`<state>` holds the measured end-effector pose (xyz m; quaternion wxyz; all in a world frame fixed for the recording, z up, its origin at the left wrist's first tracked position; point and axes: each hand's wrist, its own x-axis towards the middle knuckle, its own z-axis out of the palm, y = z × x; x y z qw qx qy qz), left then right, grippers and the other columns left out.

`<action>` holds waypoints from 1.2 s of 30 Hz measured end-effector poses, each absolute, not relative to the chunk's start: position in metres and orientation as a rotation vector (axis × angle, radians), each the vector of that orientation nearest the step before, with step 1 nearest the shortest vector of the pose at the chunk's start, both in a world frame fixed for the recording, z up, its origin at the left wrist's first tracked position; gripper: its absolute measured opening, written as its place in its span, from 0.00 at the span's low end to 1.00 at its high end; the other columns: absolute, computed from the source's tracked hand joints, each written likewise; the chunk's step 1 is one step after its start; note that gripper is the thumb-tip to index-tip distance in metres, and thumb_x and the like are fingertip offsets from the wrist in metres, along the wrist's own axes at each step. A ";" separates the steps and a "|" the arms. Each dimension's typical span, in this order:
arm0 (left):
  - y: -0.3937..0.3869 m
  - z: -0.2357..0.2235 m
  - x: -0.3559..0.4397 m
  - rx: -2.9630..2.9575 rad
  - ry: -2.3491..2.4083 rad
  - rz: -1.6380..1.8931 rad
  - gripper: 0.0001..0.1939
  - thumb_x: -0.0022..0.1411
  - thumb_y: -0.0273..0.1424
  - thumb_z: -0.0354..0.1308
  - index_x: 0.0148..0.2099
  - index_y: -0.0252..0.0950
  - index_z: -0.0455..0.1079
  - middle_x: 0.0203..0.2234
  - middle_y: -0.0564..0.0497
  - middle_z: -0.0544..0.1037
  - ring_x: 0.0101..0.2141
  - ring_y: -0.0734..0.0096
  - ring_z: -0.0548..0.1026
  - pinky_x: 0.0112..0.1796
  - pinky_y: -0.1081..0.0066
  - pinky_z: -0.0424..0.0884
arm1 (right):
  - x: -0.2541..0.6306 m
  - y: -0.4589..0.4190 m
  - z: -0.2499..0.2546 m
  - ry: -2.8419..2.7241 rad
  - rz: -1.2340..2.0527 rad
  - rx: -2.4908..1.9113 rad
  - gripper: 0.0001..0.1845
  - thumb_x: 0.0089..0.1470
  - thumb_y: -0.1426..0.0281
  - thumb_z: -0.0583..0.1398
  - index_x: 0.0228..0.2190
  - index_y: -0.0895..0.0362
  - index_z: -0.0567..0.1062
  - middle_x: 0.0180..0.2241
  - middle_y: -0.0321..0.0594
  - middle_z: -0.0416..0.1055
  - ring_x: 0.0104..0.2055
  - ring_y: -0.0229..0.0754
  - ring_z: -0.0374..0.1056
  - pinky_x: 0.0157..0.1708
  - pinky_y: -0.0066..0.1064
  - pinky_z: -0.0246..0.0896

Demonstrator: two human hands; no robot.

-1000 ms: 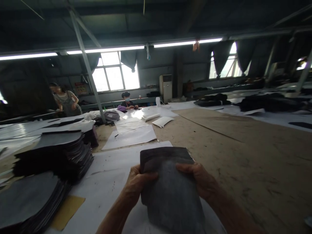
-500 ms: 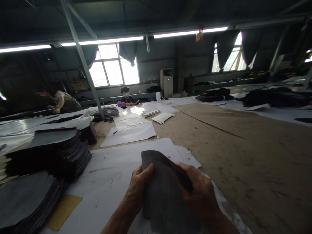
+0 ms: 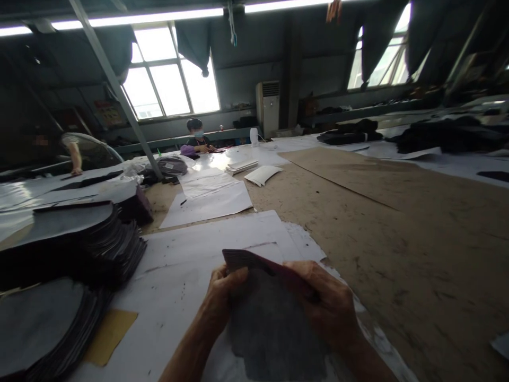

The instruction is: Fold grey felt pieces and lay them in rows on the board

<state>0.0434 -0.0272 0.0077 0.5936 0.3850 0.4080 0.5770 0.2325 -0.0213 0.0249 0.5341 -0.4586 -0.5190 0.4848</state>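
Observation:
Between my two hands is a stack of dark grey cut fabric pieces, held up and bowed over the table. My left hand grips its left edge, thumb on the near face. Closed on the upper right edge is my right hand, its fingers around the far side. Many thin layers show along the top edge, with a dark red tint toward the right. Beneath lies a large white paper sheet with dark specks. To the left stand piles of similar grey pieces, one behind the other.
A yellow card lies beside the near pile. White sheets and brown paper cover the table beyond. A slanted metal post rises at left. Two people work at the far side, one seated, one bending.
My view has tilted down a little. The stack's top edge has tipped, so its layered edge now shows. Both hands keep their hold.

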 end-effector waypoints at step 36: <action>-0.027 0.007 0.049 0.602 0.787 1.141 0.16 0.42 0.26 0.63 0.37 0.27 0.73 0.26 0.41 0.78 0.27 0.58 0.75 0.31 0.61 0.70 | 0.234 -0.016 0.020 -1.069 1.382 -1.232 0.19 0.34 0.67 0.67 0.34 0.55 0.77 0.29 0.37 0.76 0.29 0.48 0.72 0.30 0.35 0.68</action>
